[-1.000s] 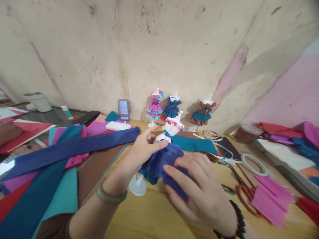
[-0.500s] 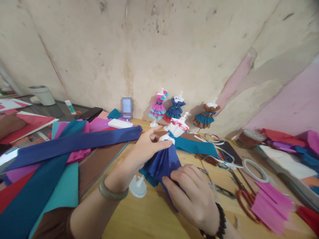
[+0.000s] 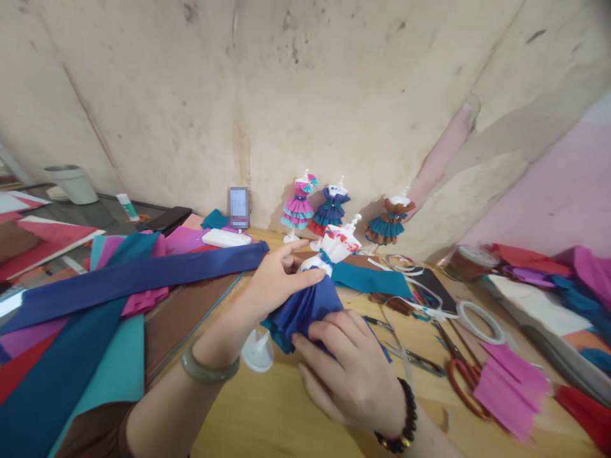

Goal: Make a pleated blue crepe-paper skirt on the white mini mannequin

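A small white mannequin [image 3: 340,240] with red marks on its bust and a teal band at the waist leans to the right in front of me. My left hand [image 3: 282,278] grips it around the hip, thumb pressed on the top of a blue pleated skirt [image 3: 317,299]. Teal ruffles [image 3: 281,336] peek out under the blue layer. My right hand [image 3: 351,366] has its fingers closed on the lower part of the blue skirt. The mannequin's white round stand [image 3: 258,351] shows below my left wrist.
Three dressed mini mannequins [image 3: 335,207] stand by the wall. Strips of blue paper [image 3: 143,273] and other colours pile at left, near a person's hand [image 3: 19,240]. To the right lie a teal strip [image 3: 372,280], snips [image 3: 420,361], orange-handled scissors [image 3: 465,381], a tape roll [image 3: 481,321] and pink pieces [image 3: 513,391].
My right hand has shifted left across the blue skirt, and a blue edge now shows to the right of its fingers. My left hand keeps its hold; the view has turned slightly.
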Motion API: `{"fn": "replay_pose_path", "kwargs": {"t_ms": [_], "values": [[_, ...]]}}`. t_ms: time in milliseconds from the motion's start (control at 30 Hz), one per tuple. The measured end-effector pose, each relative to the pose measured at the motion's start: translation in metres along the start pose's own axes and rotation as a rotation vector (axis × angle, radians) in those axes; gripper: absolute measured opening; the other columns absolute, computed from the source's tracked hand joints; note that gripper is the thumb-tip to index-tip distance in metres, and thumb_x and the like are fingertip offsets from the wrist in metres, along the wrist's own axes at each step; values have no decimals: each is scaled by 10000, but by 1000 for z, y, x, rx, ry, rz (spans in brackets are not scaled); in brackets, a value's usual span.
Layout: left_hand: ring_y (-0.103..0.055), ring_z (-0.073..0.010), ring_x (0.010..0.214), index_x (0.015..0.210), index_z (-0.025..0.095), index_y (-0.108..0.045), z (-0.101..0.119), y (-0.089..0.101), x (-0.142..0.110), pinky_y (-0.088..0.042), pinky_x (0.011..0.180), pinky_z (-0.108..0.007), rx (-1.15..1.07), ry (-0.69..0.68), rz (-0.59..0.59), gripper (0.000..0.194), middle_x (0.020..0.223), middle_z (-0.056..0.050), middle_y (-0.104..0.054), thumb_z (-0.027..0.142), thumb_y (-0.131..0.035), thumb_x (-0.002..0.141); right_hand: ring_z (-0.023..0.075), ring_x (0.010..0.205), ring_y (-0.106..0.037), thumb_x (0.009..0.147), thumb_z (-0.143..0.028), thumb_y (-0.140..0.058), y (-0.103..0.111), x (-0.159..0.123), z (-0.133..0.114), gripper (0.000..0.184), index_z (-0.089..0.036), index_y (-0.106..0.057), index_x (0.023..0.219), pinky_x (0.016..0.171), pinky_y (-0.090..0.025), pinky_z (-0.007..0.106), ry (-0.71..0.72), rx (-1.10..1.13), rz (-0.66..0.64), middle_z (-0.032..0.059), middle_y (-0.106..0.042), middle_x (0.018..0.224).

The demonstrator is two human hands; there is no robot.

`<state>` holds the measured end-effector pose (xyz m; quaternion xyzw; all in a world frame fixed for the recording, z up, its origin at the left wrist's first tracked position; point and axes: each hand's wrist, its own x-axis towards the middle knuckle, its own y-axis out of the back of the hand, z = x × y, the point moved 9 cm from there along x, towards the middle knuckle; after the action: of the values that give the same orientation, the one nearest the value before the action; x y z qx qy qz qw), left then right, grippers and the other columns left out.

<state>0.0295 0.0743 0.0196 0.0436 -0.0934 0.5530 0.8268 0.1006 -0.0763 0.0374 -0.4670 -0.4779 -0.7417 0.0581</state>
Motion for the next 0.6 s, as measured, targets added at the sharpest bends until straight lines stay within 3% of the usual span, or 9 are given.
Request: {"fn": "replay_pose_path", "kwargs": {"t_ms": [100,200,267,367,467,600], "values": [[-653,-188,888,1348,194,-601,5,0,0,-482,827,-313,-11,-65,-88,690,979,-54,-722,352,-847,723,215,824,-556,902,-147,-569,19,-2,16,213,-125,-645,1099,710,-477,375,-108,192,116,90,-621,905],[-660,-192,903,1389,222,-574,10,-4,-4,-487,821,-306,-21,-76,-179,714,998,-55,-728,357,-845,742,198,934,-586,925,-133,-575,29,-15,56,173,-201,-613,1079,810,-484,354,-432,316,258,63,-623,969],[-657,-192,890,1415,217,-551,11,-6,-6,-483,802,-300,10,-69,-208,753,968,-51,-720,345,-851,737,197,973,-601,937,-233,-621,20,-28,84,119,-238,-601,1053,834,-490,346,-693,457,268,49,-639,1008],[-646,-187,880,1438,208,-527,13,-10,-9,-473,797,-297,60,-93,-239,792,938,-38,-700,324,-858,728,166,809,-603,889,-427,-692,-13,-40,101,233,-239,-581,971,692,-496,293,-954,838,110,18,-627,923],[-635,-175,885,1441,213,-522,18,-13,-11,-464,815,-292,87,-148,-272,788,920,-21,-687,307,-855,733,122,669,-524,823,-510,-743,-31,-40,96,350,-222,-548,858,614,-444,252,-1014,1079,-30,-32,-544,759],[-614,-165,855,1424,208,-540,22,-12,-13,-464,805,-283,132,-192,-259,791,912,-16,-684,312,-868,713,120,677,-481,775,-506,-782,-33,-37,92,387,-211,-532,762,618,-410,249,-1003,1085,-58,-34,-522,729]]}}
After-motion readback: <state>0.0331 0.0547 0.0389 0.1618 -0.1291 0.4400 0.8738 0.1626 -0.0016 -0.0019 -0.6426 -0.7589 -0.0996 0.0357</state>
